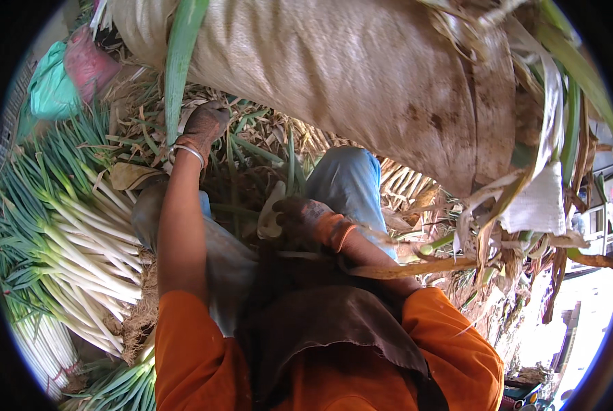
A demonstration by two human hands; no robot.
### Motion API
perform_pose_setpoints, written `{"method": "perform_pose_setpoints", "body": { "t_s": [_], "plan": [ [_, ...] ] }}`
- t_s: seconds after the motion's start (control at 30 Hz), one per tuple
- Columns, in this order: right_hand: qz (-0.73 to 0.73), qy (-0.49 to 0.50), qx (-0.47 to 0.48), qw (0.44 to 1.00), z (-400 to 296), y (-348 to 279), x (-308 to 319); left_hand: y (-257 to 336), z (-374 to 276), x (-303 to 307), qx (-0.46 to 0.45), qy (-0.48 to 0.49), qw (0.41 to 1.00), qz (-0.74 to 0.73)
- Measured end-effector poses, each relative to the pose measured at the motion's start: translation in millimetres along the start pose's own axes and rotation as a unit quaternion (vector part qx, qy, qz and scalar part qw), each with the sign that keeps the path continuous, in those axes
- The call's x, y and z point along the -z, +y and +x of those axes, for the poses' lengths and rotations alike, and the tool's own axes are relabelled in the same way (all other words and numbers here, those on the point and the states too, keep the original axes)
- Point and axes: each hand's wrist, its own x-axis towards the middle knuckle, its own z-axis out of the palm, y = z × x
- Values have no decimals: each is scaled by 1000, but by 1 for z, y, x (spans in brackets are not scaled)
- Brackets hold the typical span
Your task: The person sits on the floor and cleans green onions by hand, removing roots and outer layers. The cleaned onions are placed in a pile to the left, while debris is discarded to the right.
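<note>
My left hand (206, 123), in a dark, soiled work glove, is reached out over loose dry leaves with its fingers curled. A metal bangle (186, 150) circles that wrist. A broad green leaf (182, 67) hangs close beside the hand, and whether the fingers hold anything is hidden. Between my knees is my right hand (314, 218), in a dark and orange glove, its fingers bent in shadow. Just beside its fingertips lies a pale object (271, 211), too dim to name. Upright green leaves (292, 164) stand behind it; I cannot tell if the hand grips them.
A heap of long green onions (88, 221) with white stalks and roots lies at my left. A tied bundle (42, 349) is below it. A large, stained woven sack (337, 87) spans the front. Dry leaves (491, 216) hang at right. Green (55, 85) and pink bags (88, 64) sit far left.
</note>
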Motion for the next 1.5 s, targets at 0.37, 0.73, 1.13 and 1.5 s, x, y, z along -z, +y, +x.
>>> {"method": "perform_pose_setpoints", "body": {
  "t_s": [0.37,0.73,1.13,1.5],
  "plan": [
    [37,-15,-92,995,3,-23,4,19,-11,-14,-85,42,879,467],
    [20,9,-37,999,5,-7,-6,28,-29,-19,-68,17,902,427],
    [353,230,-72,904,85,73,-8,71,-21,-15,-89,15,968,233],
    [238,307,-465,795,141,243,2,90,-51,-20,-128,-40,987,91]
  ]
}}
